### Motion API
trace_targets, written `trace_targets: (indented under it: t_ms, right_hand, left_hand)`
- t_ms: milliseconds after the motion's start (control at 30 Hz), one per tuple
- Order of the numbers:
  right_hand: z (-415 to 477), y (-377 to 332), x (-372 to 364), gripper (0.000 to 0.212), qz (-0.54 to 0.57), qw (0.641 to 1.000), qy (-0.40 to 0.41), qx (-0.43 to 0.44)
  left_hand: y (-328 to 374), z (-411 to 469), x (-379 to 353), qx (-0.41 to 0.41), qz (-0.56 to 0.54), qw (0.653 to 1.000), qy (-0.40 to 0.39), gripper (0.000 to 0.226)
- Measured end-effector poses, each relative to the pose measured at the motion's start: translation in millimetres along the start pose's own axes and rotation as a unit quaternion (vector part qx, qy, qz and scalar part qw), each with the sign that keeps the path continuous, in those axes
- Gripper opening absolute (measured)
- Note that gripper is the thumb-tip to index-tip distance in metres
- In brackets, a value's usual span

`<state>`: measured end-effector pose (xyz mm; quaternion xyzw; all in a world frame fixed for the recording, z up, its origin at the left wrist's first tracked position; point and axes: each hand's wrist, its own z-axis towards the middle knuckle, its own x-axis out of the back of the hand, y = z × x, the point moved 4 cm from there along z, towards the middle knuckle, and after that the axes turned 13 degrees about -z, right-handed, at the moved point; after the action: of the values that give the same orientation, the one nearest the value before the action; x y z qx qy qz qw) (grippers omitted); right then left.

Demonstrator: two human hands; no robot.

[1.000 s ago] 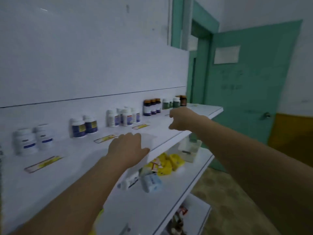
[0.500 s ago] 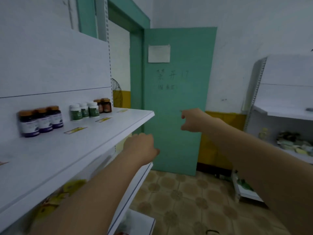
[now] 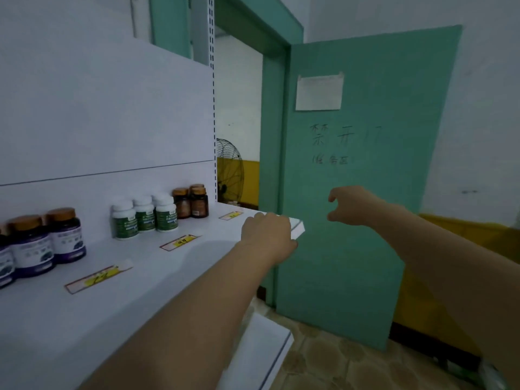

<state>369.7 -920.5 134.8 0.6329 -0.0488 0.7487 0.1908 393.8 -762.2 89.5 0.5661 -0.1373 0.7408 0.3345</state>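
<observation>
- Shelf [image 3: 168,277]: long axis runs from near-left to far-right. Its end corner sits under the left hand [image 3: 266,237]; fingers curled there, but clasping or only resting cannot be told.
- Right hand [image 3: 349,205]: in air before the door [image 3: 351,263], apart from the shelf, fingers loosely curved, holding nothing.
- Brown bottles [image 3: 194,202]: upright, left of and beyond the left hand, which is the nearer hand.

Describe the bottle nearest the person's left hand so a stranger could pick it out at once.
Start at the white shelf beside the green door, where the left hand is at the end corner. Follow the row of bottles towards that hand: the brown bottle is the last at the front. Unlike the white-capped, green-labelled bottles nearby, it has dark glass and an amber cap.
</observation>
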Motion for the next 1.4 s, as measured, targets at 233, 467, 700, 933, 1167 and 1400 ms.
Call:
trace_targets:
  t_ms: [233,467,700,933,1167,1400]
  right_hand:
    - [121.9,-94.3,-16.1,0.038,-0.005,0.981,0.054,0.187]
    - [169.4,-195.8,-20.1,0.036,0.004,0.912,0.072,0.403]
    - [184.2,-266.8,-16.9,0.029,0.082,0.863,0.082,0.491]
    - [181.2,-322.5,-36.6,0.045,0.198,0.833,0.113,0.503]
    - [181.4,-343.1,-57.2,0.035,0.304,0.820,0.119,0.471]
    - [178.9,-342.1,-62.2,0.036,0.396,0.802,0.116,0.432]
  left_hand:
    - [-84.8,48.6,-6.6,0.145,0.035,0.988,0.030,0.044]
    - [-163.8,29.4,9.4,0.373,0.052,0.921,0.098,0.045]
    - [-194.3,-16.3,12.5,0.509,0.096,0.847,0.118,0.047]
    - [-212.2,-15.6,-18.1,0.529,0.081,0.839,0.100,0.062]
    - [-231.3,1.6,-45.3,0.525,-0.013,0.845,0.099,0.082]
    - [-235.5,1.0,-54.3,0.530,0.007,0.848,0.014,0.093]
